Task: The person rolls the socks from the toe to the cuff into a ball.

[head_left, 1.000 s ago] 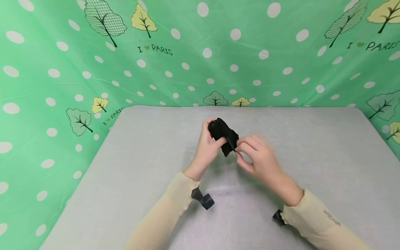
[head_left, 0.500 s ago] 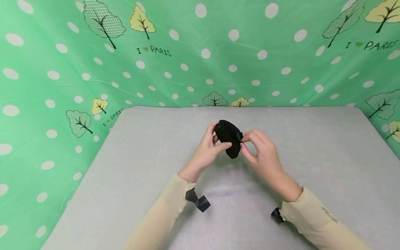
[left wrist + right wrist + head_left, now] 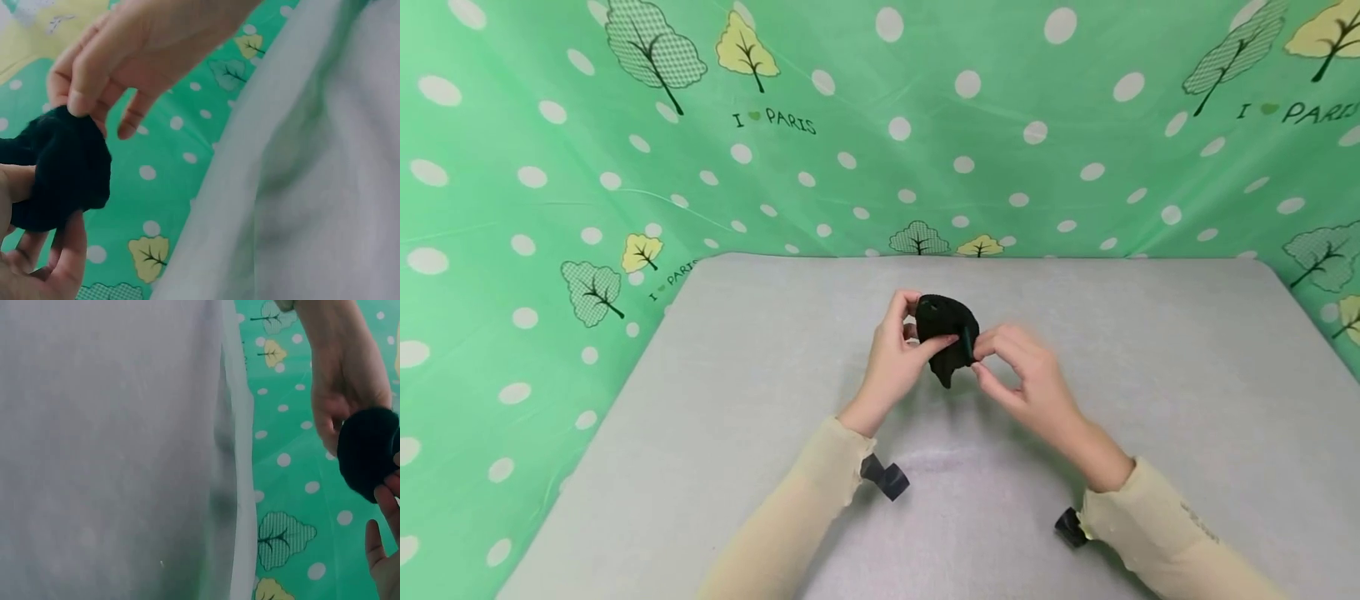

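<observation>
A soft black knitted sock bundle (image 3: 946, 321) is held up over the table between my two hands. My left hand (image 3: 891, 358) grips its left side, thumb across the front and fingers behind. At its right edge my right hand (image 3: 1030, 371) pinches the fabric between thumb and fingertips. A fold opens beside the left thumb, and a loose tip hangs from the bottom. In the left wrist view, the bundle (image 3: 69, 165) sits between the near left hand (image 3: 47, 265) and the right hand (image 3: 137, 56) above. The right wrist view shows the bundle (image 3: 369, 453) rounded and smooth.
The grey table (image 3: 760, 367) spreads beneath both arms. Behind it hangs a green dotted sheet (image 3: 850, 108) printed with trees. Dark straps (image 3: 891, 481) dangle at the left sleeve cuff, and a small black piece (image 3: 1070, 527) sits at the right cuff.
The black sock bundle has turned in my hands and shifted slightly right, becoming rounder, with a tip hanging below now. My right fingers have kept working along its right edge.
</observation>
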The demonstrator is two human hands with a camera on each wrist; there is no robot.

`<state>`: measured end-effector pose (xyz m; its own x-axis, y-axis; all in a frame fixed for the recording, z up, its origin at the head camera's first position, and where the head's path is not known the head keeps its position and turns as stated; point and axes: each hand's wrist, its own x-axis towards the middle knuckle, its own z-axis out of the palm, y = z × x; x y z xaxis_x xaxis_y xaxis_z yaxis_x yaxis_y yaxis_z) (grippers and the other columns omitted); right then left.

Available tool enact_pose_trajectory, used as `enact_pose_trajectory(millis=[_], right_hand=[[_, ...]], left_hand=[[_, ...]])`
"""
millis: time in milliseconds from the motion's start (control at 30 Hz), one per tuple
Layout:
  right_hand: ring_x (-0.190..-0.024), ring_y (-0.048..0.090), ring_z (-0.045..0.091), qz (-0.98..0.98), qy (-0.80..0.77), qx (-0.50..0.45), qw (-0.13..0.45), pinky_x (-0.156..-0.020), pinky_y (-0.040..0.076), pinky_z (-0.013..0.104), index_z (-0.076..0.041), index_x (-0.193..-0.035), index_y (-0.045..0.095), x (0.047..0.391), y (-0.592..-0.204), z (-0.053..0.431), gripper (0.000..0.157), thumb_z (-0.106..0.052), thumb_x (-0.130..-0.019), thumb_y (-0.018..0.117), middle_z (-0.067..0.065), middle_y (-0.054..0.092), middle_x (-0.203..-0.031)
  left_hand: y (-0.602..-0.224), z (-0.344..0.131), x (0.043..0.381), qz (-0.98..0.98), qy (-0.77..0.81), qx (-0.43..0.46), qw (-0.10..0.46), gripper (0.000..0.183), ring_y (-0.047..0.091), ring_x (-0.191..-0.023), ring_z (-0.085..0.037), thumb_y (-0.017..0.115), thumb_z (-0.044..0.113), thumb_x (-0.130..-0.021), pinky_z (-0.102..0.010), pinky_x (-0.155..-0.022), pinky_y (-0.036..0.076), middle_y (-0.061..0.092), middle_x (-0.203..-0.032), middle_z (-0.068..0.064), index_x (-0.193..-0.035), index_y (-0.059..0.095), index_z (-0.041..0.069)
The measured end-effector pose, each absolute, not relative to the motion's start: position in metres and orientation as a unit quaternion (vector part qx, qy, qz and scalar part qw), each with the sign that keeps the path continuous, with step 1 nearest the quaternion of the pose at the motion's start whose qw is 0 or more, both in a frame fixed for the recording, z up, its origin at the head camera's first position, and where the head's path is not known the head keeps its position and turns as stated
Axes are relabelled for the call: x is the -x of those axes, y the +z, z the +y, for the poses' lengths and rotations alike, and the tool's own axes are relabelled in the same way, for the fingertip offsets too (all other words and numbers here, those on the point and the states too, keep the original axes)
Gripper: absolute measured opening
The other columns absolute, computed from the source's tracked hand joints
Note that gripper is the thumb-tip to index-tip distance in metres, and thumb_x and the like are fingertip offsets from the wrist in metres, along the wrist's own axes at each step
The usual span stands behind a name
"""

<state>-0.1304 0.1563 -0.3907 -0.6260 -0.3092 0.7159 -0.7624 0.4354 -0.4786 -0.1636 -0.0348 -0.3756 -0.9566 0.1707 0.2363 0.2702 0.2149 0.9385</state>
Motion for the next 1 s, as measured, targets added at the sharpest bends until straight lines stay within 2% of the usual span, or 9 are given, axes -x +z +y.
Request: enact_pose_trajectory(millis=[133,167,267,433,600,767,900,1000], right_hand=[[-0.093,0.061,0.021,-0.814,0.389,-0.333,0.274,-0.088,0.047,0.029,-0.007,-0.090,0.065,0.125,-0.391,0.148,0.003,-0.009,-0.091,0.064,0.006,0.067,-0.095],[-0.093,0.061,0.021,-0.821,0.384,-0.322,0.274,-0.087,0.048,0.031,-0.007,-0.090,0.065,0.124,-0.391,0.146,0.000,-0.007,-0.090,0.065,0.005,0.067,-0.095],[-0.092,0.062,0.020,-0.834,0.389,-0.275,0.276,-0.084,0.049,0.031,-0.007,-0.090,0.064,0.124,-0.393,0.143,0.009,0.000,-0.086,0.068,0.005,0.066,-0.093],[-0.087,0.062,0.017,-0.826,0.436,-0.223,0.279,-0.078,0.047,0.023,-0.004,-0.087,0.063,0.127,-0.396,0.145,0.013,0.008,-0.084,0.066,0.007,0.067,-0.090],[-0.086,0.060,0.006,-0.814,0.489,-0.177,0.259,-0.079,0.049,0.017,0.000,-0.087,0.064,0.130,-0.393,0.150,0.010,0.009,-0.086,0.065,0.008,0.068,-0.089],[-0.089,0.060,0.004,-0.808,0.507,-0.175,0.243,-0.080,0.054,0.019,0.000,-0.089,0.065,0.132,-0.388,0.155,0.008,0.008,-0.087,0.066,0.009,0.067,-0.092],[-0.091,0.060,0.005,-0.801,0.518,-0.183,0.240,-0.081,0.053,0.016,0.000,-0.093,0.063,0.132,-0.385,0.157,0.008,0.007,-0.088,0.065,0.009,0.065,-0.095],[-0.090,0.059,0.000,-0.795,0.524,-0.177,0.247,-0.081,0.050,0.013,0.001,-0.097,0.063,0.133,-0.381,0.157,0.007,0.005,-0.090,0.065,0.008,0.066,-0.095]], left_hand=[[-0.377,-0.032,0.167,-0.809,-0.564,0.134,0.091,0.038,0.053,-0.073,-0.019,0.074,0.007,-0.085,-0.021,-0.065,0.046,0.061,-0.104,-0.011,-0.114,0.051,0.009],[-0.377,-0.031,0.167,-0.817,-0.553,0.131,0.100,0.037,0.052,-0.071,-0.018,0.074,0.007,-0.085,-0.020,-0.065,0.045,0.061,-0.105,-0.011,-0.114,0.050,0.009],[-0.374,-0.028,0.165,-0.829,-0.534,0.127,0.104,0.038,0.055,-0.074,-0.019,0.074,0.010,-0.087,-0.021,-0.067,0.048,0.060,-0.108,-0.011,-0.115,0.049,0.008],[-0.367,-0.030,0.161,-0.814,-0.561,0.140,0.046,0.047,0.065,-0.094,-0.027,0.075,0.010,-0.088,-0.024,-0.074,0.058,0.055,-0.122,-0.014,-0.122,0.043,0.005],[-0.364,-0.038,0.162,-0.777,-0.607,0.167,-0.031,0.055,0.064,-0.113,-0.032,0.074,0.003,-0.087,-0.030,-0.083,0.061,0.058,-0.131,-0.017,-0.129,0.039,0.006],[-0.363,-0.043,0.164,-0.771,-0.614,0.166,-0.042,0.052,0.067,-0.106,-0.028,0.077,0.007,-0.086,-0.030,-0.082,0.060,0.069,-0.122,-0.015,-0.128,0.047,0.009],[-0.363,-0.043,0.163,-0.766,-0.621,0.165,-0.036,0.050,0.069,-0.098,-0.025,0.080,0.009,-0.084,-0.028,-0.081,0.060,0.070,-0.116,-0.014,-0.126,0.053,0.012],[-0.364,-0.042,0.162,-0.759,-0.627,0.172,-0.032,0.049,0.068,-0.099,-0.022,0.081,0.009,-0.083,-0.028,-0.085,0.060,0.069,-0.114,-0.014,-0.124,0.054,0.012]])
